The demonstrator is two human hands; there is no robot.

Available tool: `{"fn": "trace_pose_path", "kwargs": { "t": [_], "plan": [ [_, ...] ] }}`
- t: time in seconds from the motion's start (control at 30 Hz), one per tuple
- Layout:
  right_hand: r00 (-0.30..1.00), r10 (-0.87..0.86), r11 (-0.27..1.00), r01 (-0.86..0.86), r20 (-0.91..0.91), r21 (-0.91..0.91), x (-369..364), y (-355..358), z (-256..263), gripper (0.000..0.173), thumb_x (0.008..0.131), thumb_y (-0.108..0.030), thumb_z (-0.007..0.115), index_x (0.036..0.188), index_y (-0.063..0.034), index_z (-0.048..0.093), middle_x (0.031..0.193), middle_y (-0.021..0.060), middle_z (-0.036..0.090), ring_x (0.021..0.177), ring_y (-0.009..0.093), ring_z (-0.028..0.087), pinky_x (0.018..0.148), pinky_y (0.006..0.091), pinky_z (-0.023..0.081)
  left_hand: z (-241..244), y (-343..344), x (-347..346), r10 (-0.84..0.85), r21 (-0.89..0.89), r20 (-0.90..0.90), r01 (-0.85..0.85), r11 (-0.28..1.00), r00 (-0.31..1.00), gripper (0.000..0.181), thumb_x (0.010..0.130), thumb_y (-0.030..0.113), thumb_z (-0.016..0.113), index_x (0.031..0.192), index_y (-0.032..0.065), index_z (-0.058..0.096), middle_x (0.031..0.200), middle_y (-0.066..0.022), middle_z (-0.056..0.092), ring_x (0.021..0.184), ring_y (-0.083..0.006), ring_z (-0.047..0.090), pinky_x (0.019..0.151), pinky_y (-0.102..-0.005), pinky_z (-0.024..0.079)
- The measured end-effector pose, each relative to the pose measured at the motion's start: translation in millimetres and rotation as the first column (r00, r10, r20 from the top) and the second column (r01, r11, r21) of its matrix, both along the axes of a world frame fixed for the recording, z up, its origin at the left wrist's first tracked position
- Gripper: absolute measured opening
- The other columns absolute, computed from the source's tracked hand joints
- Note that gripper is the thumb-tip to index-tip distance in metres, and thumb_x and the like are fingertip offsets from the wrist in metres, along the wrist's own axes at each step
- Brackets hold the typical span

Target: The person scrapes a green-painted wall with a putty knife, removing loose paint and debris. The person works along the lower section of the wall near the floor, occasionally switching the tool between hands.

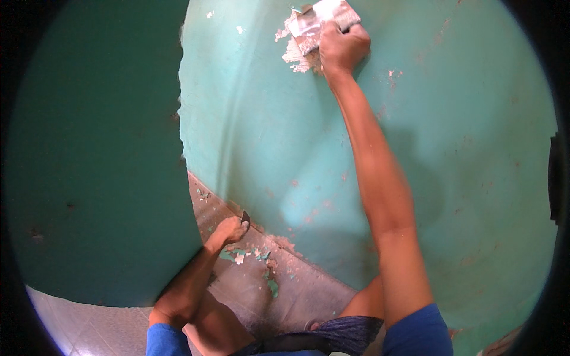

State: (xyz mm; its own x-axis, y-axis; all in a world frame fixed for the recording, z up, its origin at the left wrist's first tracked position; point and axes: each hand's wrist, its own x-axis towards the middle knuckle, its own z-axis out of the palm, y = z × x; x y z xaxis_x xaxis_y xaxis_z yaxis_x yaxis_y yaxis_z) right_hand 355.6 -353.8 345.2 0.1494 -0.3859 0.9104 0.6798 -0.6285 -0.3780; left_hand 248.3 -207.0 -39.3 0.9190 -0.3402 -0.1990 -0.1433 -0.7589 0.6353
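Note:
My right hand (345,46) is closed around a wide, flat tool (311,26) with a pale, smeared face, held against the green painted wall (285,133) at the top. Beside the tool is a patch of bare, pinkish-white plaster (296,58) with ragged paint edges. My left hand (234,229), low and left of the middle, grips a small dark-bladed tool (246,217) close to the foot of the wall; its handle is hidden in the fist.
Green and white paint flakes (239,258) lie on the tiled floor (303,289) along the wall's foot. A darker green wall face (98,155) with a chipped edge stands at the left. A dark object (554,178) shows at the right rim.

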Motion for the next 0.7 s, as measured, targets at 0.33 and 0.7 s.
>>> {"fn": "trace_pose_path", "kwargs": {
  "t": [0.33, 0.7],
  "plan": [
    [0.996, -0.084, 0.994, 0.085, 0.020, -0.072, 13, 6, 18, 0.013, 0.064, -0.004, 0.059, 0.056, 0.0021, 0.051, 0.058, 0.0191, 0.057, 0.055, 0.027, 0.061, 0.052, 0.0362, 0.046, 6, 4, -3, 0.019, 0.016, -0.015, -0.018, 1.000, 1.000, 0.047, 0.085, 0.035, 0.042, 0.084, -0.0081, 0.060, 0.087, -0.0303, 0.058, 0.088, -0.0430, 0.056, 0.077, -0.0474, 0.044],
    [1.000, -0.012, 0.994, 0.015, 0.025, -0.108, 47, 17, 44, 0.011, 0.059, -0.007, 0.060, 0.055, 0.0013, 0.053, 0.055, 0.0194, 0.057, 0.055, 0.032, 0.062, 0.055, 0.0376, 0.049, 0, 3, -1, 0.015, 0.008, -0.007, -0.015, 1.000, 1.000, 0.047, 0.085, 0.036, 0.043, 0.084, -0.0078, 0.060, 0.089, -0.0306, 0.058, 0.089, -0.0432, 0.056, 0.078, -0.0476, 0.044]
  ]
}}
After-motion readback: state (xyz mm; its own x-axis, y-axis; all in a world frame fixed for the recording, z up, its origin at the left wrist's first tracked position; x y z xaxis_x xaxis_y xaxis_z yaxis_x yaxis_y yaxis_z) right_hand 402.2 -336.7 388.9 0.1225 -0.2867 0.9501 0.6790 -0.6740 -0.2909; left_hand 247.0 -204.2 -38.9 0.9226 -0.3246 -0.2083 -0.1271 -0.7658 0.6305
